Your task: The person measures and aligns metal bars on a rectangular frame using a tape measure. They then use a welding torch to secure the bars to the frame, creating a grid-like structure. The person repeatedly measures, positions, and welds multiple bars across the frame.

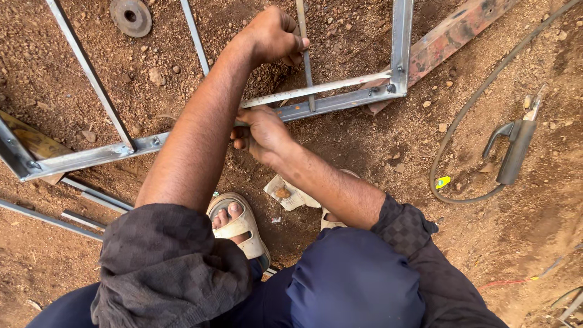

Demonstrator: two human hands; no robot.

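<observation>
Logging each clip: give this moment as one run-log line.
left hand: grips thin steel rod upright | right hand: on steel frame rail | welding electrode holder: on dirt, untouched

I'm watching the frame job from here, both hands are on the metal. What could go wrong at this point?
The thin rod gripped in the left hand stands loose against the steel frame; it could slip off position. The right hand sits on the frame edge, so fingers may get pinched or cut. The welding electrode holder and its cable lie on the dirt near the sandalled feet, a possible trip or burn hazard.
</observation>
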